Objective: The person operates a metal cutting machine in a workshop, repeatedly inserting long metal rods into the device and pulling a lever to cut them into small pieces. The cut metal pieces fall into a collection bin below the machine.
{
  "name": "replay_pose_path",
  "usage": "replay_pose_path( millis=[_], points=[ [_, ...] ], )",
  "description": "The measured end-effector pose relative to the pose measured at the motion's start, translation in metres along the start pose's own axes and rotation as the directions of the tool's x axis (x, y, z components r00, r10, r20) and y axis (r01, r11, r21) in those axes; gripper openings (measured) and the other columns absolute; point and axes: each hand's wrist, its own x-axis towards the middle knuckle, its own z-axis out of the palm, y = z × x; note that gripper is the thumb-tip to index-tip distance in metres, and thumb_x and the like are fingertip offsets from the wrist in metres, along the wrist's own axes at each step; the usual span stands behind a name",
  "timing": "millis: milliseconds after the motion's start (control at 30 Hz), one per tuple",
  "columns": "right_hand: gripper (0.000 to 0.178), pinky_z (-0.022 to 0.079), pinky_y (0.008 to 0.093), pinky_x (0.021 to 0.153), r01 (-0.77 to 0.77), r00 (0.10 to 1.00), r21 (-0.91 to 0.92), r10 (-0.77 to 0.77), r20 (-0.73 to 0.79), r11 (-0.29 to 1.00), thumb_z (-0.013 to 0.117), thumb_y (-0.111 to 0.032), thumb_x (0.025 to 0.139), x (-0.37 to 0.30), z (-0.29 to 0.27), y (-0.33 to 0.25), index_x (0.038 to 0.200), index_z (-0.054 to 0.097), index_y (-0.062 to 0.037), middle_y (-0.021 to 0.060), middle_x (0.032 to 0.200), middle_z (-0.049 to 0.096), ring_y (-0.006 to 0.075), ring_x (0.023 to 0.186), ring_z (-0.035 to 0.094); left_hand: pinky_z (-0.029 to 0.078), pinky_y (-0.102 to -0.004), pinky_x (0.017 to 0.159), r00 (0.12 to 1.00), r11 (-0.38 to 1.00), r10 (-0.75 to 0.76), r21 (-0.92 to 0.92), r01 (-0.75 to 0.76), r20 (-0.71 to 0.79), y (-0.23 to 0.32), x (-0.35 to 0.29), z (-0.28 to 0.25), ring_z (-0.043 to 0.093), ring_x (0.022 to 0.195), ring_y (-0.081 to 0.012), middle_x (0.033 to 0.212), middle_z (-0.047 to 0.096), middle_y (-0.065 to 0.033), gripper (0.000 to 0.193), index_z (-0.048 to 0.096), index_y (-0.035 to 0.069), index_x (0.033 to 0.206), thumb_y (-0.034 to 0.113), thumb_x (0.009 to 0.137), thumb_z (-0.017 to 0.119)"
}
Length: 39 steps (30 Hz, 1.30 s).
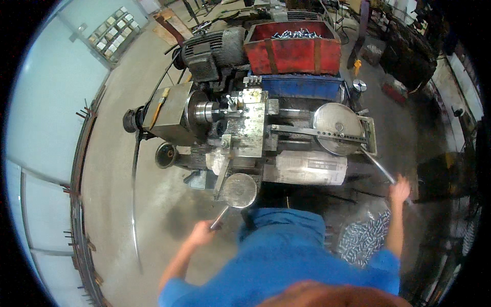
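Note:
A small metal lathe stands in front of me, its chuck (205, 112) at the left and its greasy tool slide (253, 125) in the middle. My left hand (202, 233) is closed round a short metal lever (220, 217) that sticks out from a round steel disc (240, 190) near my waist. Further right, my right hand (399, 190) grips a longer metal lever (377, 166), which runs up to a large round steel disc (336, 128). A perforated flat bar (312, 132) links that disc to the slide. Too small to make out is any workpiece in the chuck.
Behind the lathe, a red bin (294, 55) of shiny metal parts sits above a blue bin (302, 88), beside a dark motor (215, 51). A brush (160, 105) lies on the headstock (171, 115). By my right arm is a clear bag (364, 235) of small metal parts.

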Motion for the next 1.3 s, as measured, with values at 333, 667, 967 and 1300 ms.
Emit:
replay_pose_path(
  millis=[333,667,967,1300],
  points=[
    [0.073,0.023,0.0428,0.104,-0.133,0.988,0.112,0.141,-0.068,0.985,0.062,-0.018,0.059,0.068,-0.018,-0.082,0.126,0.039,-0.0017,0.0148,0.124,0.045,0.03,0.123,0.034,0.045,-0.0334,0.083,0.916,0.86,0.116,-0.5,0.101,0.385,0.009,0.014,-0.032,0.059,0.091,-0.0199,0.096,0.064,-0.0104,0.039,0.055,0.002,0.113,0.023,0.081,0.058],
    [0.07,0.034,0.0393,0.095,-0.102,0.994,0.151,0.107,-0.025,0.983,0.064,-0.015,0.055,0.058,-0.016,-0.079,0.121,0.045,-0.0003,0.0132,0.095,0.059,0.0285,0.095,0.053,0.049,-0.0397,0.069,0.887,0.803,0.04,0.543,0.245,-0.46,-0.15,0.189,-0.092,0.061,0.079,-0.0313,0.089,0.062,-0.0203,0.042,0.06,0.001,0.096,0.04,0.08,0.056],
    [0.058,0.039,0.0378,0.084,-0.117,0.993,0.086,0.116,0.015,0.989,0.06,-0.019,0.057,0.059,-0.026,-0.091,0.111,0.053,-0.0003,0.015,0.089,0.061,0.0291,0.086,0.055,0.05,-0.0414,0.066,0.476,0.874,-0.349,-0.097,0.476,-0.807,-0.151,0.24,-0.006,0.062,0.074,-0.0324,0.078,0.063,-0.0143,0.047,0.061,0.004,0.085,0.05,0.081,0.049],
    [0.066,0.02,0.0422,0.106,-0.089,0.993,0.214,0.105,-0.062,0.973,0.064,-0.015,0.055,0.032,-0.037,-0.105,0.118,0.046,-0.002,0.0141,0.12,0.048,0.028,0.122,0.035,0.048,-0.0409,0.056,0.795,0.839,0.047,0.456,0.297,-0.605,-0.179,0.213,-0.034,0.061,0.065,-0.0287,0.076,0.061,-0.0129,0.039,0.055,0.004,0.088,0.041,0.079,0.053]
  ],
)
